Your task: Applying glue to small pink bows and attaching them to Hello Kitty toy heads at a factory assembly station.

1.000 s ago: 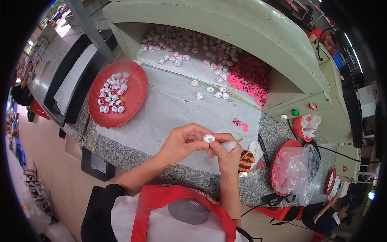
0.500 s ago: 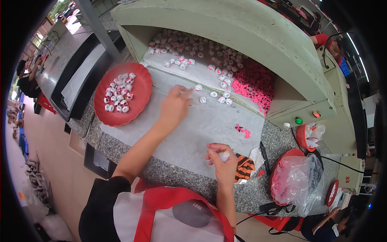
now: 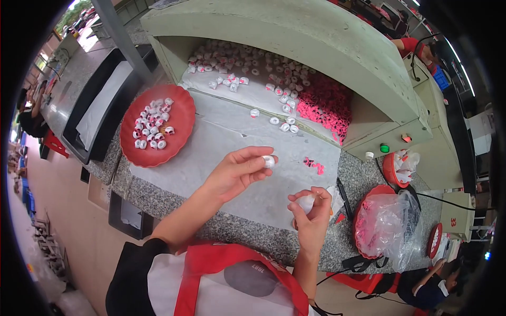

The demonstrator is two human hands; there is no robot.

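My left hand (image 3: 234, 174) is raised over the middle of the paper-covered bench, pinching a small white ring-like piece (image 3: 269, 161) between thumb and fingers. To the right, nearer the front edge, my right hand (image 3: 314, 218) is closed round a small white rounded object (image 3: 305, 203); the fingers cover much of it, so its kind is unclear. Several similar white pieces (image 3: 284, 127) lie by the lip of the shelf. Between them and my right hand sits a little cluster of pink and black bits (image 3: 314, 166).
A red scalloped plate (image 3: 182, 126) at the left holds many white pieces. Behind, a pale green cabinet (image 3: 295, 26) shelters more white pieces and a pink heap (image 3: 327, 105). At right are a red basket (image 3: 389, 169), a plastic bag (image 3: 392, 221) and a black slim tool (image 3: 343, 196).
My left hand has picked up a white piece from near the shelf and drawn it back toward my right hand. The right hand has shifted slightly right, covering most of the orange-striped cloth.
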